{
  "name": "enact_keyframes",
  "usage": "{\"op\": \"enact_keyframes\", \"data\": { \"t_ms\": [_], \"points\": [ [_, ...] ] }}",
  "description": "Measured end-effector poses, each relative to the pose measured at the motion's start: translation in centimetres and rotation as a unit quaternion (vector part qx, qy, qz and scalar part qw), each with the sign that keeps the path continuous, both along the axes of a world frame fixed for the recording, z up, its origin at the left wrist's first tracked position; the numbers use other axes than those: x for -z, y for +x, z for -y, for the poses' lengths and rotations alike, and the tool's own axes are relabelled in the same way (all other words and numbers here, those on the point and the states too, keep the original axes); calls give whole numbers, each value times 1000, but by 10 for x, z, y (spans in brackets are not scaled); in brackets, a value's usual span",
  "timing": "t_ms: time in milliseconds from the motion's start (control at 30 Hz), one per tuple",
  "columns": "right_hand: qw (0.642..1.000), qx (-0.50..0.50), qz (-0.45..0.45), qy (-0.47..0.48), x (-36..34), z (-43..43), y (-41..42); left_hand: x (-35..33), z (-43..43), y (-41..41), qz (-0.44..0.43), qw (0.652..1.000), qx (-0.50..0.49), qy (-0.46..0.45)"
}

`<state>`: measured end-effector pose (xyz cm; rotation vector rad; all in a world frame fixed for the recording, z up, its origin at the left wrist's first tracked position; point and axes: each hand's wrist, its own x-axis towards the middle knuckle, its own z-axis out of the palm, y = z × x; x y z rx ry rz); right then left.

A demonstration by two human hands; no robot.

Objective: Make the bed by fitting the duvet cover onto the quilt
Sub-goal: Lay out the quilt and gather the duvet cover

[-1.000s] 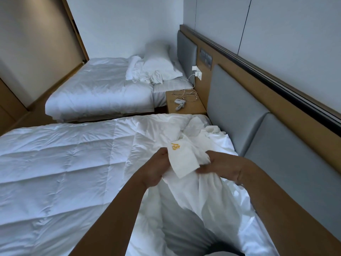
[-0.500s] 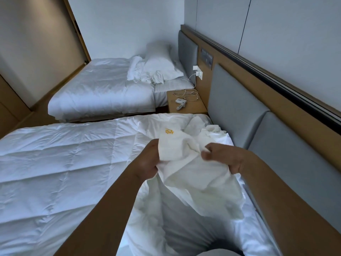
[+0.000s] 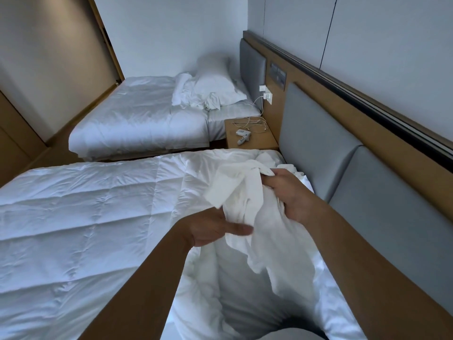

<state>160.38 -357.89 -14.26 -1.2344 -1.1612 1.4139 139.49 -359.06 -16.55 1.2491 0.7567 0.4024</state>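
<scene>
Up by the headboard end: that was where I stood, both hands out over the near bed.
Right hand (image 3: 289, 192): fingers were curled tight round a bunched fold of the duvet cover (image 3: 247, 200), holding it up off the bed.
Left hand (image 3: 215, 228): sat lower down, thumb straight along the front of the same fabric and the fingers hidden behind it, so I couldn't tell if it really gripped.
Quilt (image 3: 85, 217): lay spread flat across the near bed, stitched squares showing, under and left of the cover.
In the way: grey padded headboard (image 3: 318, 148) was just beside my right arm.
Around: wooden nightstand (image 3: 259, 139) with a tangled white cable (image 3: 252, 122) and a small white gadget (image 3: 242, 136); far bed (image 3: 137, 119) with a pillow (image 3: 215, 87) and rumpled linen.
Writing: none that I could read on the cover.
</scene>
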Motion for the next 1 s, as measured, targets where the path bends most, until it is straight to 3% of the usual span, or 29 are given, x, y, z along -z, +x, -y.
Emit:
{"op": "enact_keyframes", "data": {
  "t_ms": [67, 133, 233, 267, 333, 433, 567, 667, 767, 900, 1000],
  "points": [
    [999, -14, 25, -22, -1, 2, 5, -2, -4, -2, 42, 998, -28, -26],
    [985, -136, 77, -69, 2, 10, 16, -4, -11, 0, 60, 993, -96, -15],
    [930, -307, 182, -91, 13, 25, 15, -10, -19, 12, 30, 980, -193, 26],
    [933, -301, 180, -80, 18, 26, 14, -11, -20, 17, 5, 975, -218, 47],
    [962, -253, 79, -69, 22, 25, 14, -13, -18, 21, -17, 969, -237, 67],
    [986, -141, -52, -78, 20, 14, 23, -3, -15, 16, 3, 984, -178, -7],
    [997, -67, -18, -28, 14, 5, 12, 10, -3, 9, 8, 998, 57, 6],
    [1000, 5, -1, -6, 12, 3, 6, 8, -4, 8, 8, 997, 70, 42],
    [996, -52, 32, -65, 15, 13, 23, -1, -12, 7, 44, 999, -15, 18],
    [939, -293, 161, -76, 24, 34, 35, -17, -21, 20, 3, 988, -115, 103],
    [962, -251, 91, -53, 24, 26, 36, -16, -17, 33, -54, 975, -166, 141]
  ]
}}
